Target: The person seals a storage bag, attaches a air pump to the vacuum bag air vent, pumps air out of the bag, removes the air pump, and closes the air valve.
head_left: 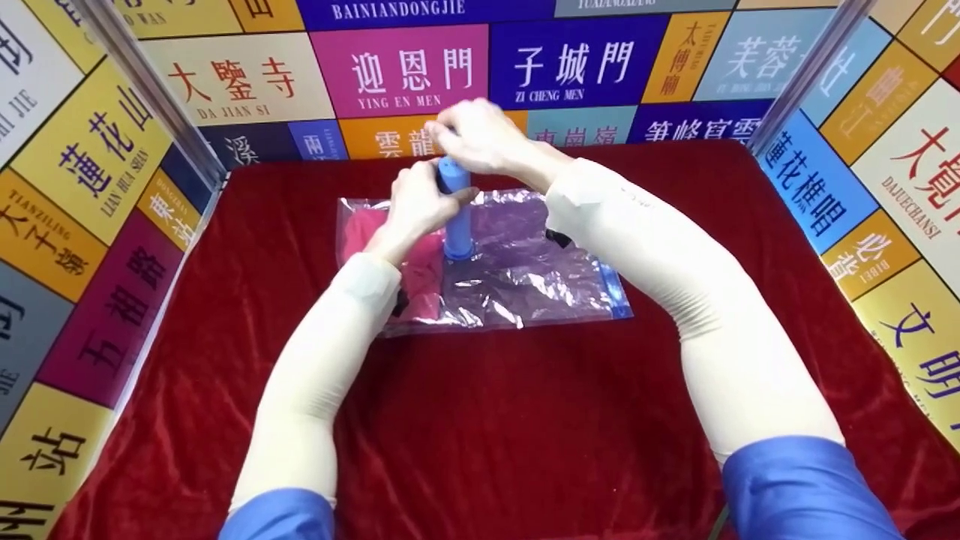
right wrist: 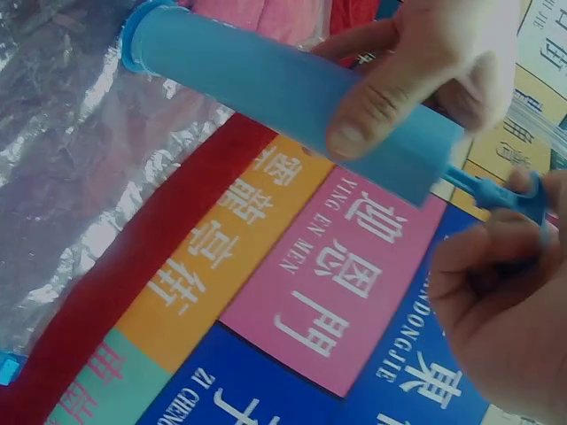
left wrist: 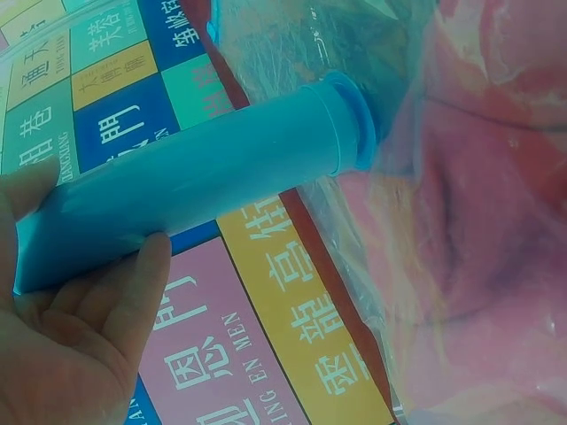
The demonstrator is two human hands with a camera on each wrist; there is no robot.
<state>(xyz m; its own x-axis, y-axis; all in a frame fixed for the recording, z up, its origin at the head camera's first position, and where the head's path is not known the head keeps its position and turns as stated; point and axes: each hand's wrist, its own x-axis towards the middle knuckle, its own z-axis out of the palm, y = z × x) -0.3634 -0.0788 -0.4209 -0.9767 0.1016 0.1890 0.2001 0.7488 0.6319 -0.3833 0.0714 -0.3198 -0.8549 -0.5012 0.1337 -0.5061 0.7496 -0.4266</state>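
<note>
A blue hand pump [head_left: 458, 229] stands upright on a clear plastic vacuum bag [head_left: 532, 281], its base against the bag's surface. My left hand [head_left: 420, 199] grips the upper part of the barrel, thumb on one side and fingers on the other. Above it, my right hand [head_left: 484, 139] holds the pump's handle [right wrist: 537, 202]. A short length of the thin rod shows between barrel and handle in the right wrist view. Folded pink cloth [head_left: 425, 277] lies inside the bag's left part. Whatever joins the pump's base to the bag is hidden.
Dark red velvet cloth [head_left: 525, 420] covers the table under the bag. A blue strip [head_left: 615, 289] runs along the bag's right edge. Panels of coloured signs [head_left: 405, 71] stand behind and at both sides, with metal posts [head_left: 810, 67] at the back corners.
</note>
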